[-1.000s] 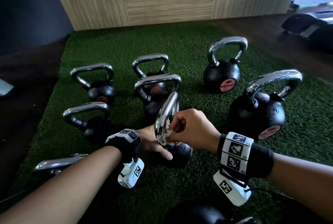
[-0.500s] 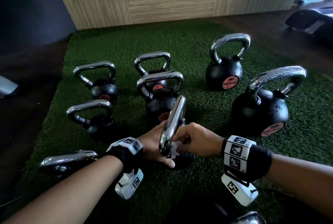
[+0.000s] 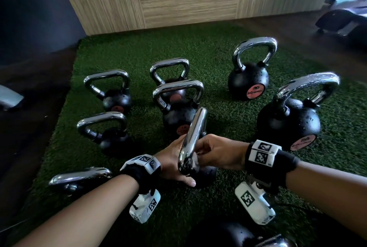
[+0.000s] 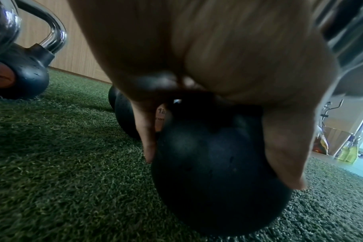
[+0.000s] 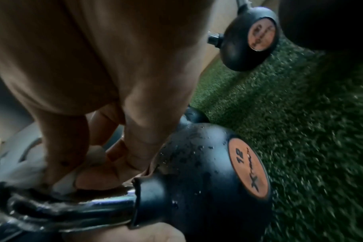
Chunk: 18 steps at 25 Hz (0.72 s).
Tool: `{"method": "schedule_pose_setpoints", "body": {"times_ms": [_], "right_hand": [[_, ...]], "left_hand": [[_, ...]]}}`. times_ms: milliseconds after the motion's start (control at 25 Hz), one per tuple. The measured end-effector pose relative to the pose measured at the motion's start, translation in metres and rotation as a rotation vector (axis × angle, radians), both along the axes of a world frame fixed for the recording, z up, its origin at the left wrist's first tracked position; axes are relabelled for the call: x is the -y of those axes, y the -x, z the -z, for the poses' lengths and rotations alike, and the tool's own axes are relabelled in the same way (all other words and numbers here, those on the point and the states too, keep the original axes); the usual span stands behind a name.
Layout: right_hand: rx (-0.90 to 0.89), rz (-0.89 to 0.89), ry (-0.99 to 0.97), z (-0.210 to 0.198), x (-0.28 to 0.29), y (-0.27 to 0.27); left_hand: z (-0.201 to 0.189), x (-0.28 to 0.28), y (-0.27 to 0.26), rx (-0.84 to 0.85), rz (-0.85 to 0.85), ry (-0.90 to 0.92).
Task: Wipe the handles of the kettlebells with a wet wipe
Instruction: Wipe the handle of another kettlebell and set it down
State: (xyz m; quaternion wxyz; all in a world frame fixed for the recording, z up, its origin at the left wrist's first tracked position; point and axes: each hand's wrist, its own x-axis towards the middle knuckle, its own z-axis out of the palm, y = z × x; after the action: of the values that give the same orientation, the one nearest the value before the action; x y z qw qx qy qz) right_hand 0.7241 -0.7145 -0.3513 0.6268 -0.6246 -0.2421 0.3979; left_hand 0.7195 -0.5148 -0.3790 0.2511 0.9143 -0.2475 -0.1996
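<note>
Black kettlebell (image 3: 206, 175), chrome handle (image 3: 193, 137), stood between the hands: left hand (image 3: 170, 159) spread flat on its ball, right hand (image 3: 216, 152) pinched a white wipe (image 5: 60, 178) against the handle.

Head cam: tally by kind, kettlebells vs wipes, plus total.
Kettlebells: 9 (one cut off at the bottom edge)
Wet wipe: 1
Total: 10
</note>
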Motion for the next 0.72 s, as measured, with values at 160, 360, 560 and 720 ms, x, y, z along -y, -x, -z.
{"method": "schedule_pose_setpoints", "body": {"times_ms": [160,360,560,720], "right_hand": [[-0.312,0.125,-0.208,0.009,-0.004,-0.001],[-0.321,0.329,-0.245,0.013,-0.009,-0.001],[-0.217,0.651,-0.201,0.009,-0.012,-0.004],[-0.018,0.814,-0.103,0.003,-0.017,-0.004]], "left_hand": [[-0.004,0.005,-0.002,0.036,0.041,-0.018],[-0.003,0.007,-0.001,0.075,0.030,-0.076],[0.001,0.002,0.000,0.018,0.000,0.118],[0.007,0.000,0.000,-0.005,-0.046,0.229]]}}
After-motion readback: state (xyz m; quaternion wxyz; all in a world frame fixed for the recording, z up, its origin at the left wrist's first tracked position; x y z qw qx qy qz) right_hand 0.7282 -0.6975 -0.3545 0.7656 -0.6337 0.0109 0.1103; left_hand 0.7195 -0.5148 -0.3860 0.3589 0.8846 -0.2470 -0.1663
